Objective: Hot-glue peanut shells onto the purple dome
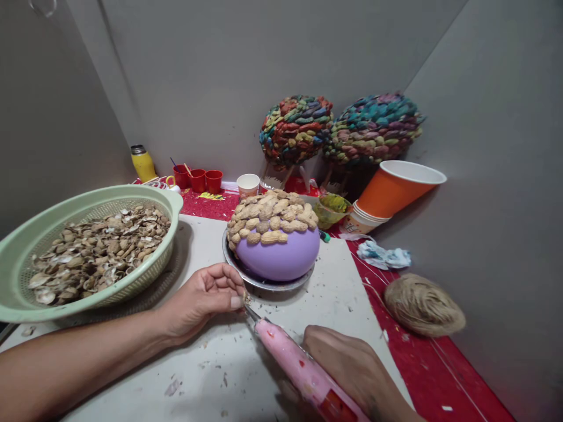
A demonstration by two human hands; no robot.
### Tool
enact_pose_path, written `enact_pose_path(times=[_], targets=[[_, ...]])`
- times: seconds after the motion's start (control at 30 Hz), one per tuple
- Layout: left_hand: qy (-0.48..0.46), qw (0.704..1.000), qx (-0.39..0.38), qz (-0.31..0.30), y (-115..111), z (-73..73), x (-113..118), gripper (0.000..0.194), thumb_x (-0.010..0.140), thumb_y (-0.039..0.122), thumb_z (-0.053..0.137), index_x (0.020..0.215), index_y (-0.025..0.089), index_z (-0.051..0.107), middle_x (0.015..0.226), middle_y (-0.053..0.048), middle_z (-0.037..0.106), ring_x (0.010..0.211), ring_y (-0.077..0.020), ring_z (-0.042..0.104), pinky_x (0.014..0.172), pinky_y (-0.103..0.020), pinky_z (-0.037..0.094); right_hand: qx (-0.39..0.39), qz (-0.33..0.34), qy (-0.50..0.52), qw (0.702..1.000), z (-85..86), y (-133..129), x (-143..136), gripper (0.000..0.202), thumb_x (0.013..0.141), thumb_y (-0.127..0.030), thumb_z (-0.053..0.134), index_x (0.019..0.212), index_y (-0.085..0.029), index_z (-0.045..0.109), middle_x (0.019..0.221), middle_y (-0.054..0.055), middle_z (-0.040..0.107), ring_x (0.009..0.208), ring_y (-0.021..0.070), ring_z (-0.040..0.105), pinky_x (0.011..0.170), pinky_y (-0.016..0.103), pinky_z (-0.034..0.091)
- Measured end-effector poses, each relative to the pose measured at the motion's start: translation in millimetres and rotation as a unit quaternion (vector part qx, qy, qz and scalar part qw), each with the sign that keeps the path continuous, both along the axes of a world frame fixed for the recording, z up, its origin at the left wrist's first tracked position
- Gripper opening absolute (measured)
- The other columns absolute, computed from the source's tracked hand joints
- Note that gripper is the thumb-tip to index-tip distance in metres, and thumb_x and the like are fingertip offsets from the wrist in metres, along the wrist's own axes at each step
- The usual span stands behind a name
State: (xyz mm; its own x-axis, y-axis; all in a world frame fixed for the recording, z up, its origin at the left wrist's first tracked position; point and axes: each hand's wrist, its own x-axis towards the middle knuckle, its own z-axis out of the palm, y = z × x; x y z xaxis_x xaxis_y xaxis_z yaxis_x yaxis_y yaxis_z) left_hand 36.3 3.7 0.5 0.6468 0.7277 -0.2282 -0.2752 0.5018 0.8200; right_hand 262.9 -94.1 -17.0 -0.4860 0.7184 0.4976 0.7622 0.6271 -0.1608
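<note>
My left hand pinches a small peanut shell between thumb and fingers, in front of a metal dish. My right hand grips a pink glue gun, its nozzle touching or very close to the shell. Behind them a purple balloon rests in the metal dish; rows of peanut shells cover its upper part. On the left, a green colander holds a heap of loose shells.
Two colourful shell-covered balls stand at the back. Red cups, a paper cup, a yellow bottle, a large orange cup, a crumpled tissue and a twine ball surround the grey work surface.
</note>
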Motion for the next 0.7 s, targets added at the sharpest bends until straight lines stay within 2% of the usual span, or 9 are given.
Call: enact_pose_path(times=[0.2, 0.47, 0.7], targets=[[0.0, 1.0, -0.003, 0.002, -0.3, -0.4, -0.3, 0.026, 0.065, 0.014, 0.083, 0.083, 0.014, 0.064, 0.076, -0.001, 0.065, 0.066, -0.009, 0.059, 0.069, -0.023, 0.051, 0.019, -0.019, -0.038, 0.999, -0.8, -0.1, -0.9, 0.041, 0.092, -0.042, 0.052, 0.059, -0.022, 0.042, 0.05, -0.005, 0.04, 0.039, 0.0087, 0.036, 0.04, 0.023, 0.024], [-0.01, 1.0, -0.008, 0.002, -0.3, 1.3, -2.2, 0.024, 0.067, 0.012, 0.081, 0.084, 0.013, 0.064, 0.077, 0.0, 0.064, 0.067, -0.0083, 0.059, 0.071, -0.024, 0.053, 0.03, -0.033, -0.032, 0.998, -1.9, -0.3, -2.0, 0.045, 0.093, -0.048, 0.051, 0.058, -0.022, 0.04, 0.05, -0.005, 0.038, 0.038, 0.0083, 0.034, 0.038, 0.024, 0.02], [-0.014, 1.0, -0.013, 0.0, -0.7, 1.7, -2.3, 0.023, 0.068, 0.012, 0.08, 0.084, 0.013, 0.064, 0.078, -0.001, 0.066, 0.068, -0.009, 0.061, 0.072, -0.025, 0.053, 0.036, -0.03, -0.037, 0.998, -3.1, 1.5, -0.5, 0.042, 0.094, -0.043, 0.049, 0.058, -0.022, 0.042, 0.049, -0.005, 0.039, 0.038, 0.0081, 0.036, 0.038, 0.024, 0.022]])
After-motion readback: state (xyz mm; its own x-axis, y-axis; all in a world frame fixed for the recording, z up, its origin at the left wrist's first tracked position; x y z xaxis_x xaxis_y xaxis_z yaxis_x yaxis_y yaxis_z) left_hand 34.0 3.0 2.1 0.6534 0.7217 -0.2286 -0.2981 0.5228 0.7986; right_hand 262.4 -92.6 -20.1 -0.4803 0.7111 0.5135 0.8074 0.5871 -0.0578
